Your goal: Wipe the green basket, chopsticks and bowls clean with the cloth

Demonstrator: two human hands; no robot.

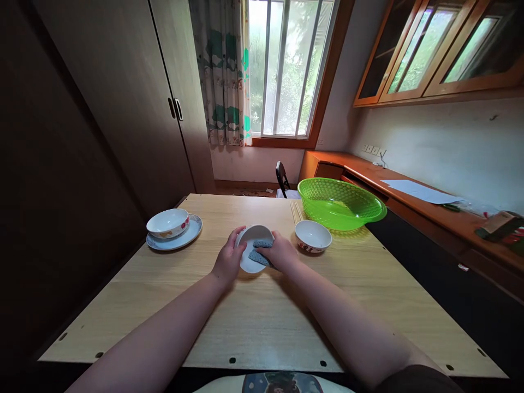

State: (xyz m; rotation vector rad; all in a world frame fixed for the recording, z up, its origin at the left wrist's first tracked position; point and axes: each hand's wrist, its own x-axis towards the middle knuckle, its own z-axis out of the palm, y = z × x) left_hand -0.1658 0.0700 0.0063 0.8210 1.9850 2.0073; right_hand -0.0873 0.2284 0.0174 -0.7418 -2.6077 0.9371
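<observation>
Your left hand [228,256] is closed on the left side of a white bowl [247,262], thumb over the rim and fingers around the outside. Your right hand [285,252] is at the opposite side, folded around a blue-grey cloth [257,257] that lies against the inside wall. The bowl is tilted, its mouth turned towards you, over the middle of the table [254,322]; you cannot tell from this angle whether its underside touches the wood.

Judging by its gloss, expect a stiff ceramic piece, light enough for one hand but smooth, perhaps slippery if damp, and easily chipped by a knock. The rim gives you the surest hold: thumb inside, fingers spread beneath the curve. The cloth looks soft and gives under your fingers, so bunch it rather than pinch an edge.

To your right, a second bowl [313,234] sits near the green basket [310,197]; to your left, a patterned bowl [167,222] rests on a plate [193,236].
</observation>
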